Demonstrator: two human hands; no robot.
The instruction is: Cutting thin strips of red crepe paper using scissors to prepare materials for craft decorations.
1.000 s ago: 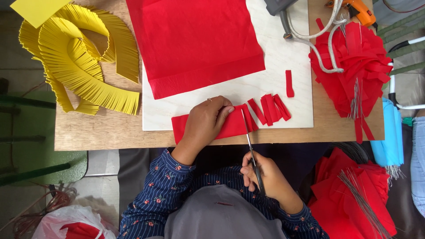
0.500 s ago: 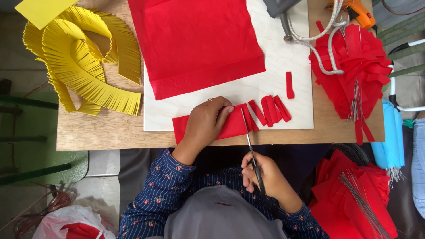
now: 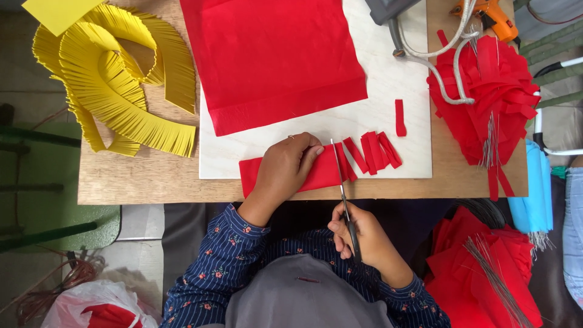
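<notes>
**At the table edge: fringe cutting on folded red paper**

At the near edge of the white board [image 3: 388, 85], left hand [image 3: 285, 170] flat, fingers pressing down the folded red paper strip [image 3: 319, 173]. Right hand [image 3: 364, 240] closed around the scissors [image 3: 343, 194], blades on the strip just beside the left fingertips. Better to keep cuts parallel, evenly spaced, stopping before the fold; fingertips kept clear of the blades. Cut tabs [image 3: 373, 152] fanned to the right. No real container visible; only a white plastic bag [image 3: 85, 304] on the floor, something red inside.
</notes>
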